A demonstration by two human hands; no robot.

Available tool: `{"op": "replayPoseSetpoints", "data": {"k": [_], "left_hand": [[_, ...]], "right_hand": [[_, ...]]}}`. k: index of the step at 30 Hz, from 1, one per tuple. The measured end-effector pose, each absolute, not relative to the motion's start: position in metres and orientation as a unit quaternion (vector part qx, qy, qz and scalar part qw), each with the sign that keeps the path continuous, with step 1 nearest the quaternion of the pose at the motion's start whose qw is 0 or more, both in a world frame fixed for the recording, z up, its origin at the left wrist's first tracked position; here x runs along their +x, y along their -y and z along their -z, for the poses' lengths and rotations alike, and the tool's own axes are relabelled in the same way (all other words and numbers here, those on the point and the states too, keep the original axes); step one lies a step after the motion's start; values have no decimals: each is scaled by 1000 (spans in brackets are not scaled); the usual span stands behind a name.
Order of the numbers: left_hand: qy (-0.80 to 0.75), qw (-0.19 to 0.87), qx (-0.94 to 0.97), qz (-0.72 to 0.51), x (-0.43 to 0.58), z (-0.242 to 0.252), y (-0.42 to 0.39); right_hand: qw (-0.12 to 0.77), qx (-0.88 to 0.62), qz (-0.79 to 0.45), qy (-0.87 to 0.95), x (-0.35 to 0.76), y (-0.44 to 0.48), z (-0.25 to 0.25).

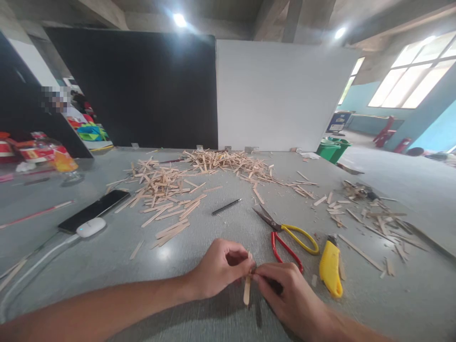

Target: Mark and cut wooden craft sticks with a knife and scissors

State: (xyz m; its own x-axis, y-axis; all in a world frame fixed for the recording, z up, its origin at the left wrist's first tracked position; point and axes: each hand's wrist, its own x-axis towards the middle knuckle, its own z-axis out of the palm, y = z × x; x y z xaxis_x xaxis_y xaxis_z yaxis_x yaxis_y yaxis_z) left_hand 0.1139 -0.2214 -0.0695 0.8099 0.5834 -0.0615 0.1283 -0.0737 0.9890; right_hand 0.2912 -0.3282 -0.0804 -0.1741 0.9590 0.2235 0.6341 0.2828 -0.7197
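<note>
Near the front middle of the table, my left hand [226, 263] is closed, thumb and fingers pinching a wooden craft stick [247, 292]. The stick's rounded lower end points toward me below the fingertips. My right hand [290, 289] meets it from the right, thumb and forefinger pinched together at the stick's middle; what lies between them is too small and covered to make out. Just beyond my right hand lie scissors [276, 225] with one yellow and one red handle, blades spread. A yellow utility knife [330, 268] rests to the right of them.
Piles of craft sticks [160, 183] spread across the table's back, with cut scraps [384, 223] at right. A black pen [227, 207] lies mid-table. At left are a phone [94, 210], a corded white puck [91, 227] and a bottle [64, 159]. A black-and-white partition [270, 95] stands behind.
</note>
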Motion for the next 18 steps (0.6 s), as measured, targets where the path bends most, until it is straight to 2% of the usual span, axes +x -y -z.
{"op": "replayPoseSetpoints", "data": {"k": [7,18], "left_hand": [[-230,642,707,-186,114,66,221],[-172,655,712,-184,113,64,221]], "right_hand": [[335,-575,-332,668,293,324,73],[400,-561,-358,630,296,325,74]]}}
